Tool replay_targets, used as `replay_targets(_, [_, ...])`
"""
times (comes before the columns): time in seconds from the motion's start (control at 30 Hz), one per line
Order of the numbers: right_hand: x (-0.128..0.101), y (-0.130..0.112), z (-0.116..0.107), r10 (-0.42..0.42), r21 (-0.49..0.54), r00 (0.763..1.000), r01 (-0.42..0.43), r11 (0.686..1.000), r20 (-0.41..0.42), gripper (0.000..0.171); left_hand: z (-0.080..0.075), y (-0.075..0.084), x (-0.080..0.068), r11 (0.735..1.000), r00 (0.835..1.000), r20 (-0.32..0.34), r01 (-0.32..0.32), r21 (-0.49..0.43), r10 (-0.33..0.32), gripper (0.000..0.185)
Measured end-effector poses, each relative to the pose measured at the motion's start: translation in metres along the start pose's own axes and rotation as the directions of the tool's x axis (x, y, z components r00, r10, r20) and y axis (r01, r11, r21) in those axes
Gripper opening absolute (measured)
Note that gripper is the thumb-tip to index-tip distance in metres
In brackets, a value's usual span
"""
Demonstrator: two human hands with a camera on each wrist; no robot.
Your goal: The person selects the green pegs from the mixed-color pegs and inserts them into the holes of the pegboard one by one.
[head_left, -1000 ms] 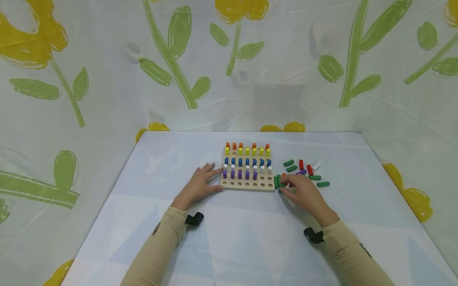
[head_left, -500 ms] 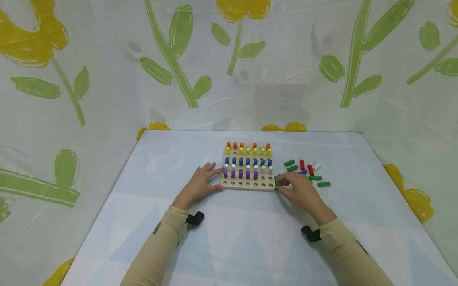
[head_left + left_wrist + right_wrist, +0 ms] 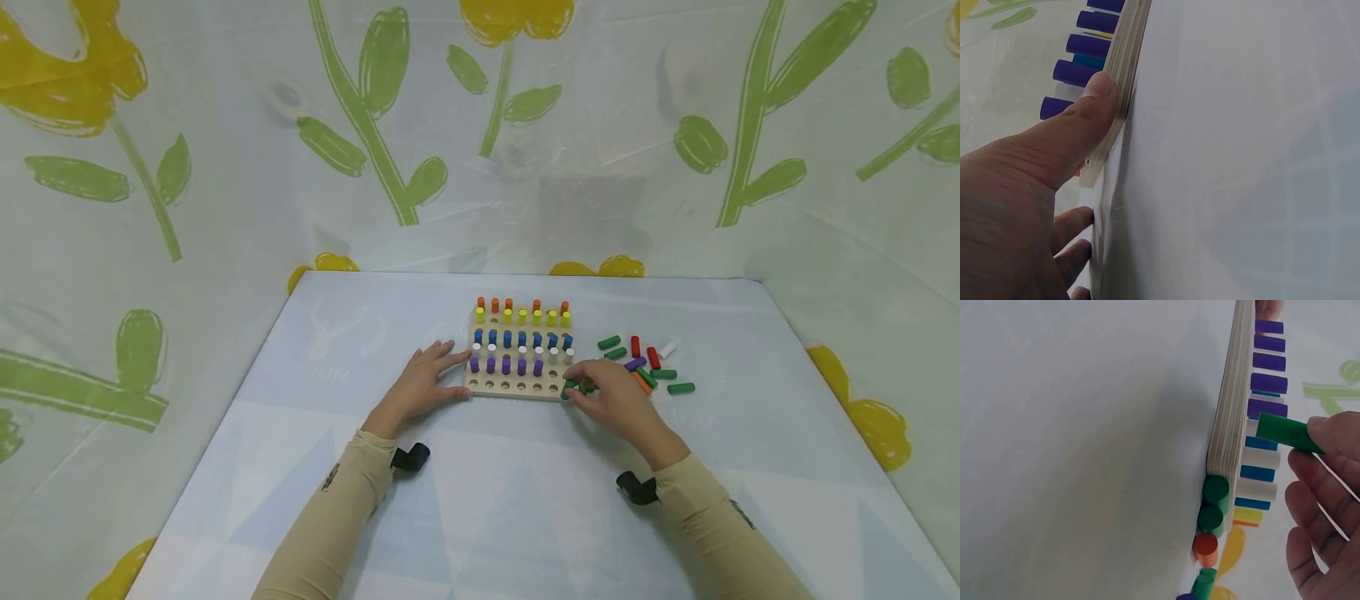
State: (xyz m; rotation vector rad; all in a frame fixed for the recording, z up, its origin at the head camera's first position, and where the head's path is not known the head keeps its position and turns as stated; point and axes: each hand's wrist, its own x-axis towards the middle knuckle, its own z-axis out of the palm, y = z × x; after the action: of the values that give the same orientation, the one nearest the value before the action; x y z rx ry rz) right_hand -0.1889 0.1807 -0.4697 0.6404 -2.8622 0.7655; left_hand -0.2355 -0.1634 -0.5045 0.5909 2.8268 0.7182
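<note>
A wooden pegboard holds rows of orange, yellow, blue, white and purple pegs. My left hand lies at its left side, with the index fingertip by the edge. In the left wrist view the straight thumb presses on the board's edge, below the purple pegs. Between thumb and index finger of my right hand is a green peg, pinched by one end at the board's front right corner. The holes visible in the front row hold no pegs.
Right of the board lie loose green pegs, red pegs, a white peg, a purple peg and an orange peg. Two green pegs lie against the board's right end. A flowered curtain encloses the table.
My right hand has moved left from the loose pegs to the board's front right corner, carrying a green peg. The left hand stays at the board's left edge.
</note>
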Motion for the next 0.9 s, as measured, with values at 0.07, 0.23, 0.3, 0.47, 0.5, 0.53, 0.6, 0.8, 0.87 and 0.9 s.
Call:
replay_targets(0.07, [0.001, -0.002, 0.0, -0.005, 0.004, 1.0, 0.005, 1.0, -0.003, 0.025, 0.0, 0.0, 0.0, 1.0, 1.0, -0.001, 0.002, -0.004, -0.002, 0.078])
replay_targets(0.23, [0.004, -0.005, 0.002, -0.032, 0.011, 0.999, 0.032, 0.999, -0.001, 0.023, 0.0, 0.0, -0.001, 1.0, 1.0, -0.007, -0.001, -0.01, 0.001, 0.077])
replay_targets(0.3, [0.006, -0.007, 0.003, -0.04, 0.011, 0.999, 0.04, 0.999, 0.0, 0.022, 0.0, 0.0, -0.001, 1.0, 1.0, -0.008, 0.001, -0.014, -0.001, 0.077])
replay_targets(0.47, [0.011, -0.014, 0.005, -0.045, 0.038, 0.999, 0.045, 0.998, -0.003, 0.021, 0.001, -0.002, 0.001, 1.0, 1.0, -0.012, 0.007, -0.019, -0.007, 0.078])
replay_targets(0.5, [0.012, -0.015, 0.006, -0.045, 0.044, 0.999, 0.045, 0.998, -0.001, 0.021, 0.001, -0.002, 0.001, 1.0, 1.0, -0.012, 0.009, -0.018, -0.009, 0.078])
replay_targets(0.53, [0.013, -0.016, 0.007, -0.045, 0.051, 0.999, 0.045, 0.998, 0.001, 0.022, 0.001, -0.002, 0.001, 1.0, 1.0, -0.013, 0.009, -0.018, -0.01, 0.078])
replay_targets(0.6, [0.015, -0.018, 0.009, -0.042, 0.057, 0.999, 0.041, 0.997, 0.008, 0.021, 0.002, -0.002, 0.001, 1.0, 1.0, -0.016, 0.007, -0.021, -0.007, 0.078])
replay_targets(0.8, [0.021, -0.023, 0.015, -0.025, 0.068, 0.999, 0.022, 0.997, 0.046, 0.018, 0.002, -0.002, 0.0, 0.999, 0.999, -0.033, -0.016, -0.046, 0.015, 0.078])
replay_targets(0.87, [0.023, -0.026, 0.016, -0.026, 0.077, 0.998, 0.022, 0.997, 0.056, 0.018, 0.001, -0.002, 0.0, 0.998, 0.999, -0.033, -0.016, -0.056, 0.014, 0.078])
replay_targets(0.9, [0.023, -0.027, 0.016, -0.028, 0.084, 0.998, 0.023, 0.996, 0.059, 0.018, 0.001, -0.002, 0.0, 0.998, 0.999, -0.032, -0.016, -0.057, 0.014, 0.078])
